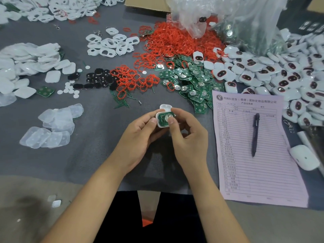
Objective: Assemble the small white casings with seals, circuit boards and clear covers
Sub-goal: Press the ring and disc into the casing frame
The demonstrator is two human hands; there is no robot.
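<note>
Both hands hold one small white casing (159,122) above the grey table, just in front of me. A green circuit board (162,118) with a round silver cell lies inside it. My left hand (138,137) grips the casing's left side with the thumb on its edge. My right hand (188,137) holds the right side, and its thumb presses on the board. Another white casing (164,107) lies on the table just behind. Red seals (175,42), green boards (192,85) and clear covers (52,127) lie in heaps around.
A pink form (254,163) with a dark pen (255,134) lies at the right. Finished white casings (280,74) pile at far right, white frames (110,43) at the back, black pads (98,79) in the middle. A clear plastic bag (228,18) stands behind the seals.
</note>
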